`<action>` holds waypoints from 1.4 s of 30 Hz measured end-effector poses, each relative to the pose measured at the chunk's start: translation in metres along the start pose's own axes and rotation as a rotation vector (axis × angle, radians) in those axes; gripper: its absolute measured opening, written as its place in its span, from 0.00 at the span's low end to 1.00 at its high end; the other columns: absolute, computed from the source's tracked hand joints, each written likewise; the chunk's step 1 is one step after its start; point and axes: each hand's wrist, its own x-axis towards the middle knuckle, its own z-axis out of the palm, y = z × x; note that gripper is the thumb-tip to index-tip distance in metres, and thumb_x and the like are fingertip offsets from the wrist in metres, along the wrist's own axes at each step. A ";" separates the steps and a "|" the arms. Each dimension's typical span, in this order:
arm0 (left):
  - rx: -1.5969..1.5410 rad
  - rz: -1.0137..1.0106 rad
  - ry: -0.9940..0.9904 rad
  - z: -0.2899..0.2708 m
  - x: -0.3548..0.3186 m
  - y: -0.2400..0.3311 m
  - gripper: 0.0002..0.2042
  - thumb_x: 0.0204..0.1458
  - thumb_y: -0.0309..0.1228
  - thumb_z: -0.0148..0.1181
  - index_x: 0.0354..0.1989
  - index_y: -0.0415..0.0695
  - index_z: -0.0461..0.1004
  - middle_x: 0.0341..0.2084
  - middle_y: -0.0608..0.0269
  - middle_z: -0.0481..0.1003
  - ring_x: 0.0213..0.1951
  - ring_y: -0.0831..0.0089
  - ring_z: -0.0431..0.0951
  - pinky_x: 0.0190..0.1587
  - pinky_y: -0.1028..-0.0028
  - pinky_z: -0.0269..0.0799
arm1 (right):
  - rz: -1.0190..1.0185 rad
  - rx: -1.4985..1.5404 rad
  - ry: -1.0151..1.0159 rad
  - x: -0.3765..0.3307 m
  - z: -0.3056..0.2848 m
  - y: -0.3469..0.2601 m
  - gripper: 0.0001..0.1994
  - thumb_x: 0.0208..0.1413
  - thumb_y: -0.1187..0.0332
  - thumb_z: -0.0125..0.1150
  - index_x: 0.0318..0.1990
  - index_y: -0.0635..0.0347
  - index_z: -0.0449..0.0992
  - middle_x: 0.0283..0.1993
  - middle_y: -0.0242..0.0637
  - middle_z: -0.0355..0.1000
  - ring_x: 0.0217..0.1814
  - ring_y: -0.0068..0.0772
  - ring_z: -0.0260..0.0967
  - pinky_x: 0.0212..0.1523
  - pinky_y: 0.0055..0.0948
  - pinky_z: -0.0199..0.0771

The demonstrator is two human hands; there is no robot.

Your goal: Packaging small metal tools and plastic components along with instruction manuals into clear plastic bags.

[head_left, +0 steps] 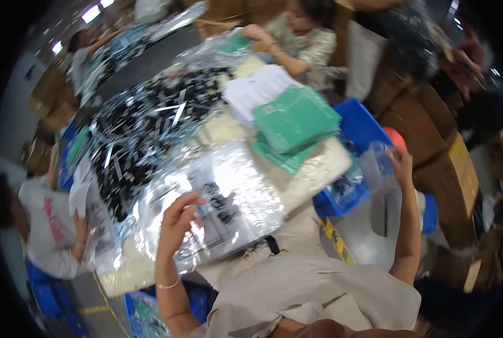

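My right hand [401,166] is raised at the right side, pinching a small clear plastic bag [377,168] that hangs by a blue bin [355,121]. Inside that bin lie more clear packets, partly hidden by the table's corner. My left hand [178,221] hovers over, or lightly rests on, a pile of shiny clear plastic bags [243,186] with dark print at the table's near edge; its fingers are loosely bent and apart, holding nothing. Beyond the bags are a stack of green printed packets [296,118] and a stack of white sheets [257,90].
A large heap of black pieces in clear wrappers [144,124] covers the table's left part. One person [302,48] works across the table with a green packet, another [49,219] at the left with bags. Cardboard boxes [420,127] stand at right; a blue bin [136,310] sits below the near edge.
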 end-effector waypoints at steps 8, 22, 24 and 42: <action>0.742 0.112 0.349 0.071 0.012 -0.043 0.22 0.46 0.44 0.63 0.38 0.38 0.67 0.32 0.54 0.68 0.29 0.61 0.72 0.30 0.67 0.69 | 0.180 0.245 -0.536 -0.070 0.110 0.015 0.05 0.51 0.74 0.58 0.35 0.64 0.75 0.28 0.36 0.75 0.29 0.26 0.73 0.29 0.23 0.72; 0.892 0.576 0.391 0.092 0.041 -0.075 0.06 0.45 0.29 0.57 0.24 0.42 0.67 0.23 0.56 0.67 0.30 0.57 0.69 0.31 0.62 0.64 | 0.007 0.961 -0.972 -0.045 0.130 -0.235 0.10 0.54 0.67 0.60 0.37 0.64 0.73 0.32 0.34 0.73 0.26 0.17 0.67 0.26 0.17 0.66; 0.878 0.726 0.384 0.094 0.043 -0.072 0.04 0.46 0.27 0.56 0.26 0.42 0.69 0.23 0.55 0.68 0.30 0.56 0.69 0.33 0.61 0.64 | -0.314 0.543 -0.729 -0.046 0.165 -0.260 0.16 0.53 0.63 0.61 0.43 0.66 0.72 0.37 0.39 0.74 0.31 0.27 0.69 0.32 0.25 0.70; 0.217 0.314 0.266 0.074 0.007 -0.060 0.16 0.49 0.22 0.57 0.45 0.37 0.61 0.32 0.61 0.70 0.34 0.75 0.70 0.43 0.77 0.64 | -0.436 0.955 -1.018 -0.067 0.251 -0.304 0.10 0.47 0.64 0.63 0.27 0.63 0.74 0.21 0.33 0.71 0.17 0.22 0.66 0.18 0.25 0.62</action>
